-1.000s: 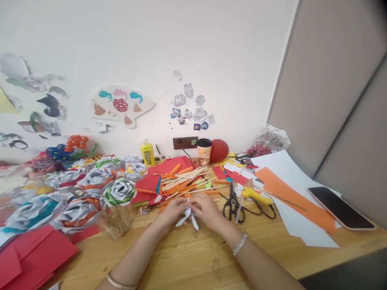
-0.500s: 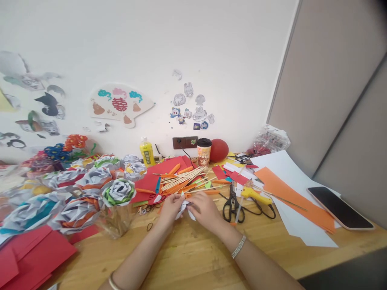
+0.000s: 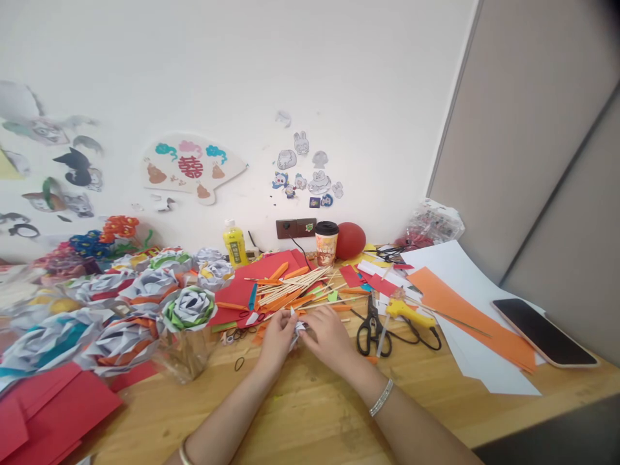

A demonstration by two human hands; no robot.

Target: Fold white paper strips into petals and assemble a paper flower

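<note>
Between my two hands is a small piece of folded white paper (image 3: 299, 327), partly covered by the fingers. My left hand (image 3: 278, 336) pinches its left side. My right hand (image 3: 325, 330) grips it from the right, with the fingers curled. Just beyond the hands lies a pile of wooden sticks (image 3: 293, 287) over orange paper strips (image 3: 281, 302). Black-handled scissors (image 3: 372, 329) rest right of my right hand, beside a yellow glue gun (image 3: 411, 313). A small dark rubber band (image 3: 239, 363) lies left of my left wrist.
White paper flowers with coloured strips (image 3: 190, 309) crowd the left, above red paper sheets (image 3: 58, 407). A yellow bottle (image 3: 236, 244), a lidded cup (image 3: 327, 244) and a red balloon (image 3: 351, 241) stand by the wall. Orange paper (image 3: 475, 316), white sheets (image 3: 494, 378) and a phone (image 3: 545, 332) lie right.
The white paper has turned between my fingers, and its lower flap no longer shows beneath my right hand. Both hands have shifted very slightly; the table things stay put.
</note>
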